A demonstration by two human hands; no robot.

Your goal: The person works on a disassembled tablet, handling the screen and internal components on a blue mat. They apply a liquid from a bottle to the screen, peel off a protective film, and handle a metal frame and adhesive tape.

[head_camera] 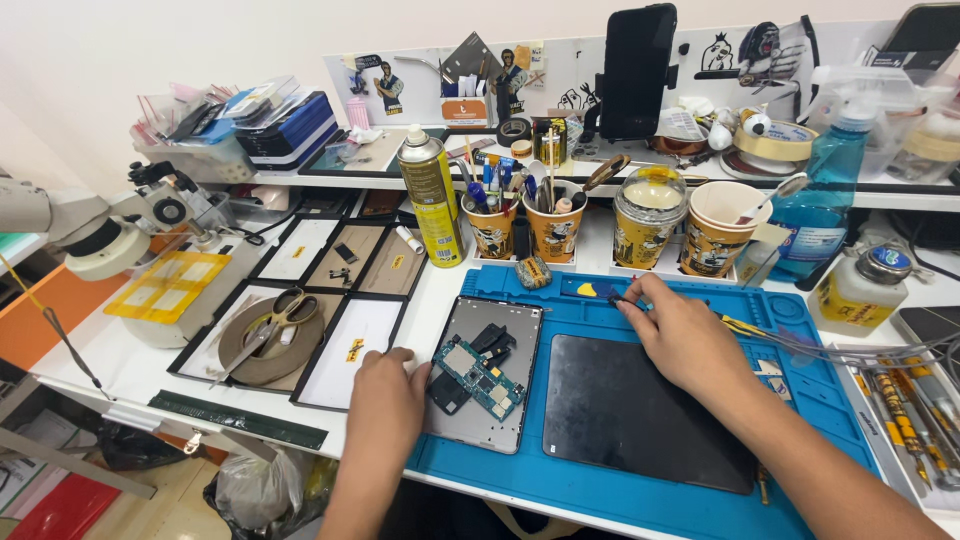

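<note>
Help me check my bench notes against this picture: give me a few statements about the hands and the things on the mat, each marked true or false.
1. The left hand rests at the grey tablet shell's left edge. True.
2. A green circuit board lies on that shell. True.
3. The right hand grips the scissors. False: the scissors lie on a tape roll, left of the mat; the right hand touches a small tool on the blue mat.
4. The black screen panel lies left of the shell. False: it lies to its right.
</note>
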